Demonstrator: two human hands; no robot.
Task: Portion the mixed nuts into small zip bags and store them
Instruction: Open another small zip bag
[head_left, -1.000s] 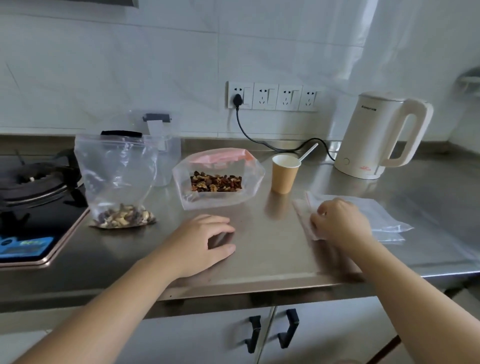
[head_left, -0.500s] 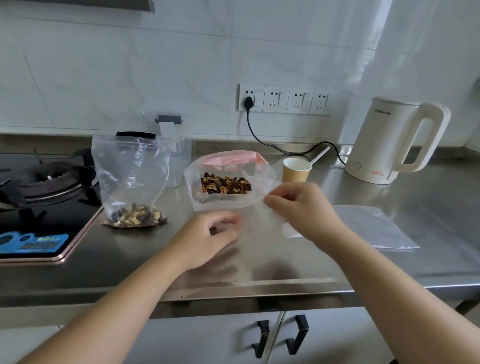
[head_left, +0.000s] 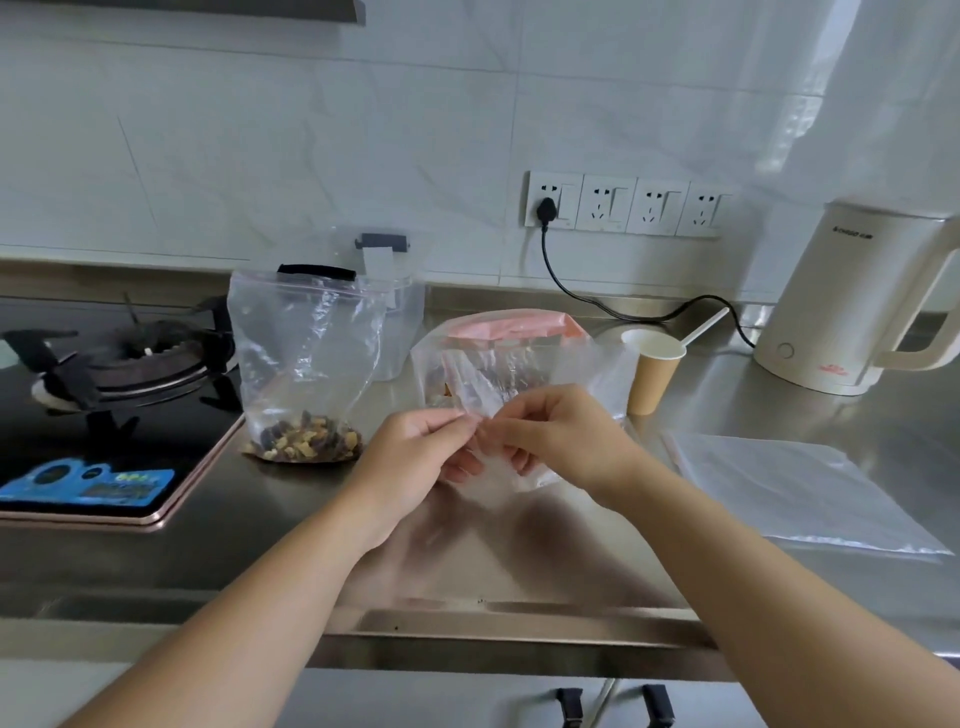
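Two hands meet over the middle of the counter (head_left: 218, 561), and we go left to right from its left end, where the stove (head_left: 119, 374) sits. Just right of it a clear bag (head_left: 306, 353) stands upright with mixed nuts (head_left: 304, 444) at its bottom, a plastic container (head_left: 400, 312) behind it. Our left hand (head_left: 415, 457) and right hand (head_left: 561, 441) both pinch the top of an empty small bag (head_left: 498, 467), held above the counter near its front edge. Behind it stands the pink-topped nut bag (head_left: 509, 338). Further right come a paper cup (head_left: 652, 374), a kettle (head_left: 852, 301) at the back, and flat spare bags (head_left: 795, 493) toward the right end.
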